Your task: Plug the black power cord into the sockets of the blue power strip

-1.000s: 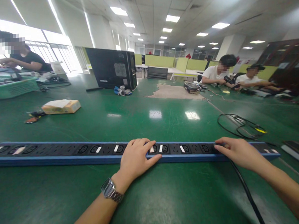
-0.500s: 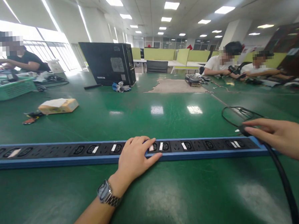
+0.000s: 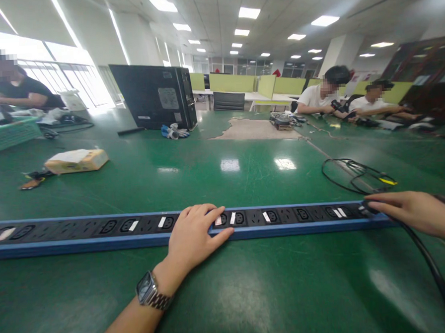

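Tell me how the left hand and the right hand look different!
The left hand lies spread on the blue power strip; the right hand pinches a black plug at the strip's right end. The left hand has a watch at its wrist; the right hand shows none. Neither hand wears a glove.

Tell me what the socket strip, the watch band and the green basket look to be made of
Socket strip: blue rails probably coated metal, by their even satin sheen; black inserts look like matte plastic.
Watch band: likely polished metal, judging by its shiny separate links.
Green basket: probably molded plastic, from its evenly colored wall, though distance leaves that open.
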A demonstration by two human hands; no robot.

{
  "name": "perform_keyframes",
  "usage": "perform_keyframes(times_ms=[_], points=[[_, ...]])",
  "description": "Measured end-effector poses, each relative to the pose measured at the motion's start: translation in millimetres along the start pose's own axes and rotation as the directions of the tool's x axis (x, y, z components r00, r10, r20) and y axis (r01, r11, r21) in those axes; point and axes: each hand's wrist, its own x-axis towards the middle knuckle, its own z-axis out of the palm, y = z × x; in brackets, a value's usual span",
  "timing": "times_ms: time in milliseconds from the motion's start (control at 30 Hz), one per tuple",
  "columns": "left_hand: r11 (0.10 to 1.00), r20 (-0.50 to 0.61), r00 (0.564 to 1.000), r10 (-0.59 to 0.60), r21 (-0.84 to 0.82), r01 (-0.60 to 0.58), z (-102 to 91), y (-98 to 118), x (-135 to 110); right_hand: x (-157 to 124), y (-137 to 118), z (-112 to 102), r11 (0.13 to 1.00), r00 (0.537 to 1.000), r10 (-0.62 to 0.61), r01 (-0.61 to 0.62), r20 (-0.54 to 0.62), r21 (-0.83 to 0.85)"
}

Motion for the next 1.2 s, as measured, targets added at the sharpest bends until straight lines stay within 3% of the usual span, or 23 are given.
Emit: perform_keyframes(times_ms=[267, 533, 900, 1200], points=[[1.000, -0.010, 1.000, 0.008, 0.009, -0.008, 1.6, -1.2, -0.9, 6.5, -3.4, 2.4, 0.995, 0.999, -0.048, 0.048, 0.007, -0.083], [1.000, -0.017, 1.000, 0.006, 0.000, -0.006, 0.7, -0.2, -1.5, 1.3, -4.1, 24.4, 0.985, 0.997, -0.041, 0.030, -0.066, -0.170], [1.000, -0.019, 1.000, 0.008, 0.000, -0.008, 1.7, -0.9, -1.1, -6.1, -2.8, 35.3, 0.998, 0.995, 0.027, -0.032, -0.099, -0.050], [1.000, 0.008, 1.000, -0.008, 0.000, 0.008, 0.2, -0.3, -0.4, -10.9, -16.1, 17.7, 1.000, 0.992, 0.015, -0.013, -0.126, 0.014]])
